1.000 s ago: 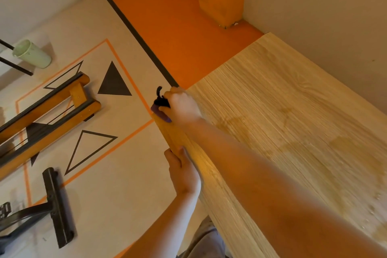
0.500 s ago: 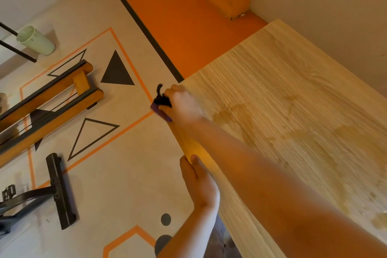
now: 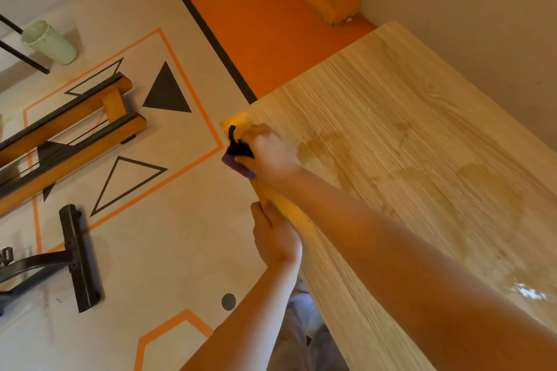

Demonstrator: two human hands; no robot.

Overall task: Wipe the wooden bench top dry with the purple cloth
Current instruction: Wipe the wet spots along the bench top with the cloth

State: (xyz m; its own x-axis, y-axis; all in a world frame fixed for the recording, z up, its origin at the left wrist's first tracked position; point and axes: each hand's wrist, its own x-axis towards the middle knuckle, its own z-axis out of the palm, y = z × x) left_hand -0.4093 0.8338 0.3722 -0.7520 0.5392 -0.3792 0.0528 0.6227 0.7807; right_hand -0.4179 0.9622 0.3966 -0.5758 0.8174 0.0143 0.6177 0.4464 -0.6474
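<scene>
One table [image 3: 407, 117], two hands, one cloth. The table top is a pale rectangular slab with fine straight wood grain. Several darker damp blotches spread across its middle, and a patch of water [image 3: 527, 292] glistens toward its near right side.

The right hand [image 3: 268, 153] sits at the table's left edge, just short of the far left corner, its fingers curled round the cloth [image 3: 233, 163]. The cloth is purple and soft, bunched under the palm and poking out over the edge. A black part with a thin curved strap [image 3: 232, 132] sticks up beside the fingers. The left hand [image 3: 275, 235] is apart from the right, nearer along the same left edge, and grips that edge with the thumb up against the side. How its fingers lie underneath cannot be seen.

The floor [image 3: 168, 250] is smooth and beige with thin orange lines. It carries one solid black triangle [image 3: 167, 90], one outlined triangle [image 3: 126, 181] and one grey dot [image 3: 228, 301]. A black stripe [image 3: 205, 24] divides it from a plain orange area. On it stand one pale green cup [image 3: 49, 42], a frame of two wooden rails [image 3: 69, 129] with dark top strips, and one flat black metal bar [image 3: 78, 256].
</scene>
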